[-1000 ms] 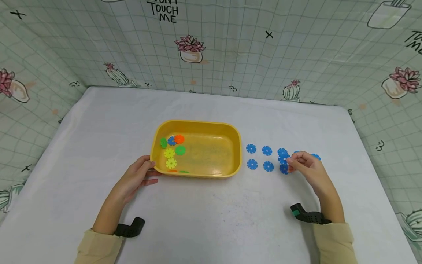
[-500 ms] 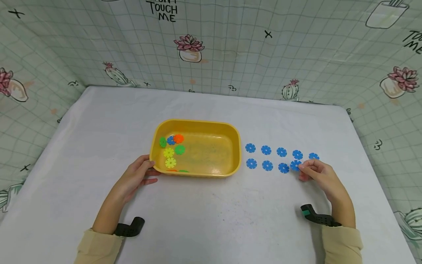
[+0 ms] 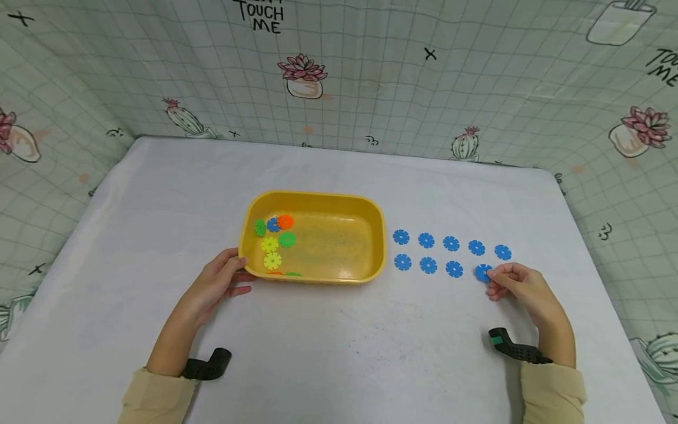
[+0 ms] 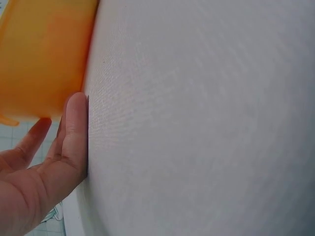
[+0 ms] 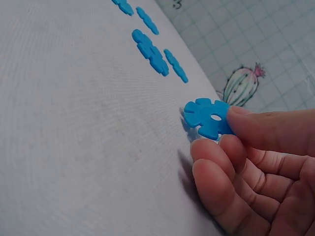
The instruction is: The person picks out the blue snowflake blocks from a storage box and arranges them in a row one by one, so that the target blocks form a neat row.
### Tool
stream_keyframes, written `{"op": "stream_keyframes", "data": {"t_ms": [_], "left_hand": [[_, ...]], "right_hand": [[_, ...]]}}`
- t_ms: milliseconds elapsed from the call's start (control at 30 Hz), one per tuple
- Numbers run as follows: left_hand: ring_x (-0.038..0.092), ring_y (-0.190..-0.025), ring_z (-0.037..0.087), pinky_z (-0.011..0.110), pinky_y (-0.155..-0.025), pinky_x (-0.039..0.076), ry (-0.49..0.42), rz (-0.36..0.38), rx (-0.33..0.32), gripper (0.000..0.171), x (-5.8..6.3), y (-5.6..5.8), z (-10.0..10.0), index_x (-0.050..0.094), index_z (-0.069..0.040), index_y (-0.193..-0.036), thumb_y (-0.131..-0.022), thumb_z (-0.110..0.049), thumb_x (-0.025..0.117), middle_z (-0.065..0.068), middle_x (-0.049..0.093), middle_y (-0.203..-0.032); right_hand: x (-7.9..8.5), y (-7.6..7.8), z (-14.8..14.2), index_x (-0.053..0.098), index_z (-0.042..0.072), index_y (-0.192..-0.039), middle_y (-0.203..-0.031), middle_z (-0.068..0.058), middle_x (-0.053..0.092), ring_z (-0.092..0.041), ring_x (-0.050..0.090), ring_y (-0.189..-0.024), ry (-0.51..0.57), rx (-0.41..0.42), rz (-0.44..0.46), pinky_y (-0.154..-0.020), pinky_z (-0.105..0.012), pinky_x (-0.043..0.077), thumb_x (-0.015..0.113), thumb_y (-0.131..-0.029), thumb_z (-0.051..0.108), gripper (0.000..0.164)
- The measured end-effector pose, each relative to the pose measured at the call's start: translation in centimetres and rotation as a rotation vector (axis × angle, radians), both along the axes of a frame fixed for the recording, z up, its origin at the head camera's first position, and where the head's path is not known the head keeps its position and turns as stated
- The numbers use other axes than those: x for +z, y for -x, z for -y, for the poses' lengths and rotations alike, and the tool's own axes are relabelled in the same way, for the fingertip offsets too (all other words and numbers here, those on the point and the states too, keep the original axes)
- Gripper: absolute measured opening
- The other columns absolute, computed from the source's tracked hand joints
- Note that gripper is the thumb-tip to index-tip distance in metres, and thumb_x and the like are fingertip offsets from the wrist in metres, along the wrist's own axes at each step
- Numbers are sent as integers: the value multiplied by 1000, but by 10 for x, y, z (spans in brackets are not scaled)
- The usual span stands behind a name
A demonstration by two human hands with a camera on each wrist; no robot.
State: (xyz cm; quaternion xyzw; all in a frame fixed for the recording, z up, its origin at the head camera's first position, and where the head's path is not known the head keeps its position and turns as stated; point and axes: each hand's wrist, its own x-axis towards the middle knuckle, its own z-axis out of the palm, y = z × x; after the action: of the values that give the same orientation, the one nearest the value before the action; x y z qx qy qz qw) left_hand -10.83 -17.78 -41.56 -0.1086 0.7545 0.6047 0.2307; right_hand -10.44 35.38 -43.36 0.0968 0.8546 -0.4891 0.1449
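In the head view, my right hand (image 3: 521,291) pinches a blue snowflake building disc (image 3: 482,272) between thumb and fingers. The disc is tilted close over the white table at the right end of the lower row in the right wrist view, its notched edge and central hole (image 5: 197,115) showing. Two rows of matching blue discs (image 3: 426,240) lie flat beside it. My left hand (image 3: 214,285) rests at the near left corner of the yellow tray (image 3: 312,280). Its thumb touches the corner and its straight fingers lie low against the tray's outer wall (image 4: 44,73).
Inside the tray's left part lie several loose discs: yellow (image 3: 272,261), green (image 3: 287,239), orange (image 3: 285,222) and blue (image 3: 272,225). White cloth (image 3: 339,347) covers the table, whose back edge meets a grid-patterned curtain (image 3: 371,88).
My right hand has moved right and slightly nearer with its blue disc, from over the third column to the lower row's right end. The left hand keeps its place at the tray.
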Motion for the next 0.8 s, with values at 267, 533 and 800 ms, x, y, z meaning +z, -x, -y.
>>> {"op": "stream_keyframes", "data": {"t_ms": [267, 533, 800], "left_hand": [[59, -101, 17, 23, -83, 54, -12, -5, -5, 53, 0, -1, 1, 28, -3, -142, -98, -33, 35, 23, 46, -130], [59, -99, 16, 24, -83, 54, -8, -8, -7, 54, 0, -1, 1, 28, -2, -142, -98, -33, 35, 24, 46, -130], [59, -100, 17, 24, -83, 54, -6, -10, -10, 53, -1, 0, 0, 27, -2, -142, -98, -32, 35, 24, 45, -131]], "right_hand": [[-2, 1, 5, 51, -4, -97, -68, 9, 62, -9, 62, -60, -29, -17, -14, -61, -21, 55, 55, -93, 28, 33], [0, 4, 13, 48, -4, -100, -70, 2, 59, -10, 60, -58, -178, -16, 21, -59, -21, 54, 51, -94, 33, 38], [3, 7, 17, 48, -6, -103, -69, 1, 59, -10, 59, -57, -276, 1, 44, -60, -18, 50, 49, -95, 32, 39]]}}
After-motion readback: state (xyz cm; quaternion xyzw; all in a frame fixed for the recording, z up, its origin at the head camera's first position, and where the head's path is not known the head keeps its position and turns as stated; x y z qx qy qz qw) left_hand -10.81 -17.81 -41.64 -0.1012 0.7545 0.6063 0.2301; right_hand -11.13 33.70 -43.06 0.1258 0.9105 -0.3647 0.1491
